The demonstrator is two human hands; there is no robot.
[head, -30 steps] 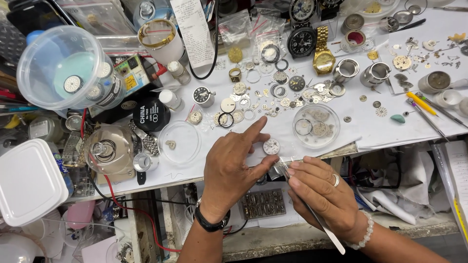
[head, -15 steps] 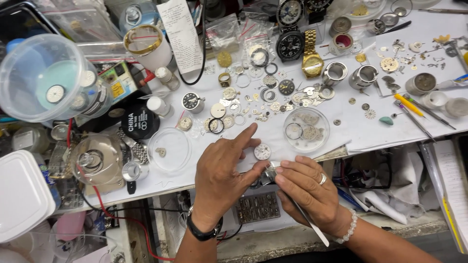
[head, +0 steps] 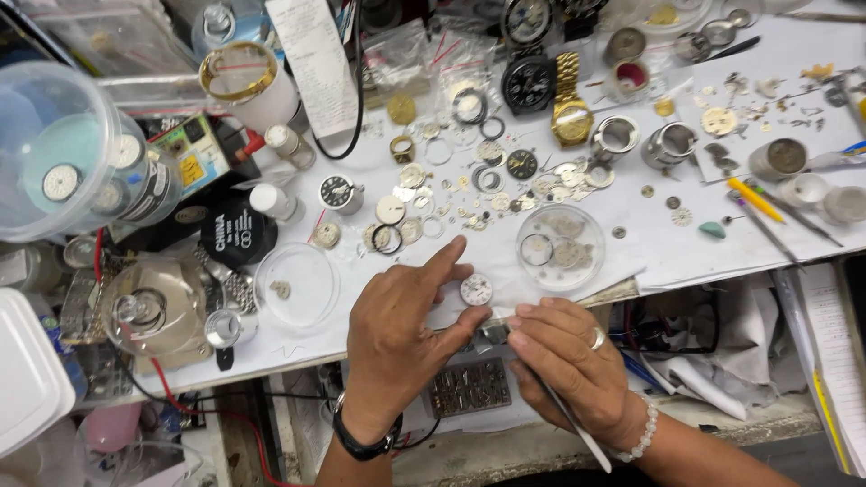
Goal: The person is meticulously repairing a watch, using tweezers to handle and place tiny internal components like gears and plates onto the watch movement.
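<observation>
Right now both hands meet at the near edge of the white bench top (head: 722, 257). Left hand (head: 397, 329), black wristwatch (head: 365, 442) on its wrist, lies palm down, forefinger stretched far toward a small round watch movement (head: 476, 289) with a pale face, thumb angled right to a little metal part (head: 493, 333). Right hand (head: 568, 370), ring and white bead bracelet (head: 642, 435), has its fingers bunched together, pinching a slim pale-handled tool (head: 577, 431) whose tip meets that same part. Just far-right of the movement sits a clear round dish (head: 559, 245) of watch parts; left of the hands lies a clear lid (head: 296, 284). Farther back, loose dials and rings scatter around a gold wristwatch (head: 571, 113).
</observation>
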